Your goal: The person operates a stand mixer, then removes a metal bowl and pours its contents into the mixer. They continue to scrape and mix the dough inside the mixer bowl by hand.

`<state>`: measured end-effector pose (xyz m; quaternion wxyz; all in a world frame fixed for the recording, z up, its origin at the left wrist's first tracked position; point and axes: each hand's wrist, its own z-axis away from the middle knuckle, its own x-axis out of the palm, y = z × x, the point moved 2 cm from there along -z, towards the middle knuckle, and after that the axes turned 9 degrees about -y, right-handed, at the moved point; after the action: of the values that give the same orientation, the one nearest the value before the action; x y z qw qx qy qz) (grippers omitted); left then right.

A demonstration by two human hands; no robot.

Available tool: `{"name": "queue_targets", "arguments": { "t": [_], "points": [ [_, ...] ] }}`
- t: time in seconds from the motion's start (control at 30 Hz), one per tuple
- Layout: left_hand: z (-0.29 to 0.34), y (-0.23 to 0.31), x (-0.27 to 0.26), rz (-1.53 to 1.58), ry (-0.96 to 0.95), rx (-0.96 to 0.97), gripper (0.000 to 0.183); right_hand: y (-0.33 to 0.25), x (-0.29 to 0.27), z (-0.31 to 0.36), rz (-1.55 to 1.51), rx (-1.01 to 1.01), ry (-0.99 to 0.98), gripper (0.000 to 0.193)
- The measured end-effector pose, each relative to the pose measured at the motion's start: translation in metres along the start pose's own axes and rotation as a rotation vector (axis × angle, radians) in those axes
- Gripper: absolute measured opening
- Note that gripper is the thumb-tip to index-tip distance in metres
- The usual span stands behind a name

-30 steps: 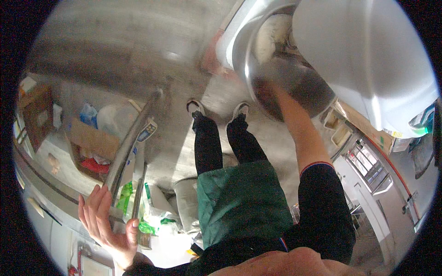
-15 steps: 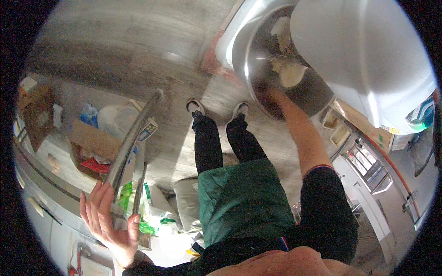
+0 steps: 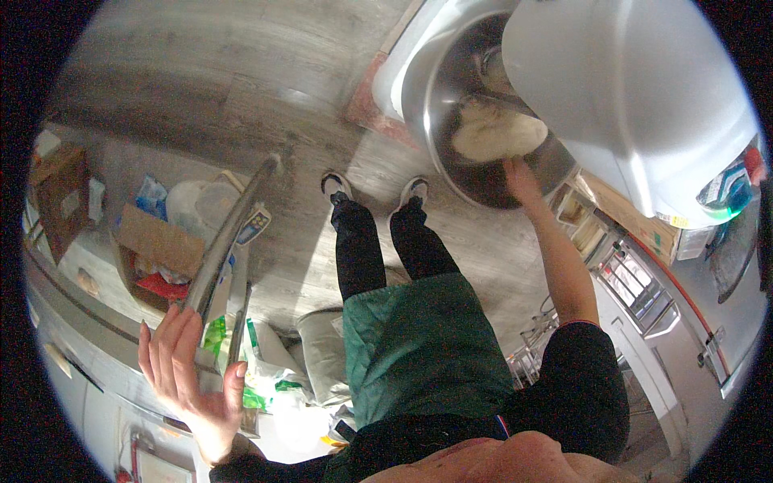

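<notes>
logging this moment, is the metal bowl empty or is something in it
Not empty: a pale, dough-like mass lies inside the metal bowl, with the right hand at the mass's edge.

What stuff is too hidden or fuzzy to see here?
In the head view:
The steel bowl: right side hidden behind the pale grey cover.
The cover's top: cut off by the upper edge.
The right hand: too blurred to tell whether it presses the dough.
The red thing in the cardboard box: too small to name.

Bowl [image 3: 436, 101] partly hidden by grey cover [image 3: 620, 97], contact between right grip [image 3: 520, 180] and dough [image 3: 493, 135] unclear
</notes>
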<state>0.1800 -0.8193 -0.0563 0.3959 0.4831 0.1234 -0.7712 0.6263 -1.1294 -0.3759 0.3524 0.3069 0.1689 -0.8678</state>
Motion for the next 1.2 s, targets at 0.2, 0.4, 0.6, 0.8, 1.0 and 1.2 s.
{"name": "queue_targets", "arguments": {
  "t": [0.2,0.4,0.6,0.8,1.0,1.2],
  "points": [
    [-0.004,-0.001,0.000,-0.021,0.027,0.026,0.057,-0.024,0.018,-0.014,0.243,-0.102,-0.052,0.051],
    [0.001,0.004,0.001,-0.042,0.027,-0.007,0.057,-0.021,-0.025,-0.002,0.104,0.089,-0.148,0.055],
    [-0.005,0.001,0.001,-0.052,0.042,0.002,0.057,0.037,0.026,-0.030,0.252,-0.153,-0.268,0.043],
    [-0.001,-0.001,0.006,-0.058,0.049,-0.016,0.057,0.067,-0.002,-0.053,0.285,0.013,-0.107,0.034],
    [0.000,-0.002,0.005,-0.075,0.039,-0.052,0.062,0.034,0.046,-0.098,0.386,0.179,-0.127,0.039],
    [0.000,-0.003,0.007,-0.112,0.017,-0.101,0.066,0.056,0.011,-0.119,0.390,0.184,-0.181,0.037]
  ]
}}
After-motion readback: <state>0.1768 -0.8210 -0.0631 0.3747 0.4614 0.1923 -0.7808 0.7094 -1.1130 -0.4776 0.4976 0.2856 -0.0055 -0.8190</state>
